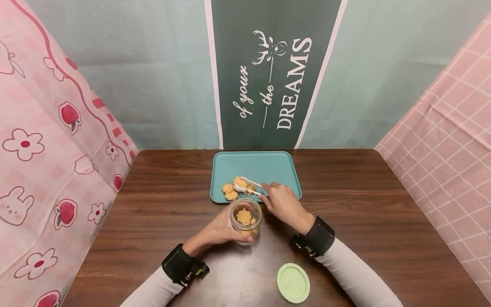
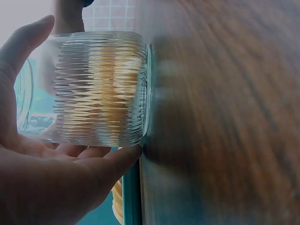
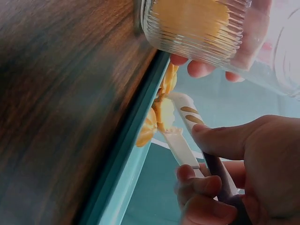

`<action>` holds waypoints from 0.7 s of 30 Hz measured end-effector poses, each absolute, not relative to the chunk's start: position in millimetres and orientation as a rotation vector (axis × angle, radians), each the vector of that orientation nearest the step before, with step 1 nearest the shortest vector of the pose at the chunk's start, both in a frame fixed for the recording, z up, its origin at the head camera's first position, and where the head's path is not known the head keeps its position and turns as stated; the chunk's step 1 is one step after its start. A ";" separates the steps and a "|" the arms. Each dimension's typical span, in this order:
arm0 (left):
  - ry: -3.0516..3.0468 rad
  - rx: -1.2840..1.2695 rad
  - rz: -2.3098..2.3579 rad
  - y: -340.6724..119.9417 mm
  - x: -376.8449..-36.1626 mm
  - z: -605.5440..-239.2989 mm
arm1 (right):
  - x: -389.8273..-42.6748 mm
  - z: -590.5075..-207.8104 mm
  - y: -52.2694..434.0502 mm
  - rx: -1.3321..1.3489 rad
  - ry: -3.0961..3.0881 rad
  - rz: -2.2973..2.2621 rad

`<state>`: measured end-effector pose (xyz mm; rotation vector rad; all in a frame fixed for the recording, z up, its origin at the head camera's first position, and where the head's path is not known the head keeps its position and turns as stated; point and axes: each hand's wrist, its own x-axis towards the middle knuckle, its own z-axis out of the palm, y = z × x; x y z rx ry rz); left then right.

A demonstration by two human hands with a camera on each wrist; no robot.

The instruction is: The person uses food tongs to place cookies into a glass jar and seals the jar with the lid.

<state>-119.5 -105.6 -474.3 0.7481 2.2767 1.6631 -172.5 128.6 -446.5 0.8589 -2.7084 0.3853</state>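
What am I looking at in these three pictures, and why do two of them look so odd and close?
No machine here: a person works with bare hands, wearing three cameras. The wide picture comes from the head; the close ones come from each wrist. On the dark wooden table lie a teal rectangular tray with orange flower-shaped cookies and a round pale green lid. The left hand holds a ribbed clear glass jar containing cookies. The right hand grips white plastic tongs, their tips at the cookies on the tray.
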 end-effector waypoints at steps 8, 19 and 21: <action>2.296 0.763 1.672 -105.6 -119.5 -474.6 | -168.9 -444.2 126.6 0.873 -2.727 0.328; 2.295 0.773 1.677 -104.9 -120.0 -475.2 | -168.9 -445.9 126.6 0.917 -2.681 0.327; 2.292 0.774 1.680 -105.0 -120.0 -475.0 | -169.3 -446.3 126.9 0.922 -2.673 0.319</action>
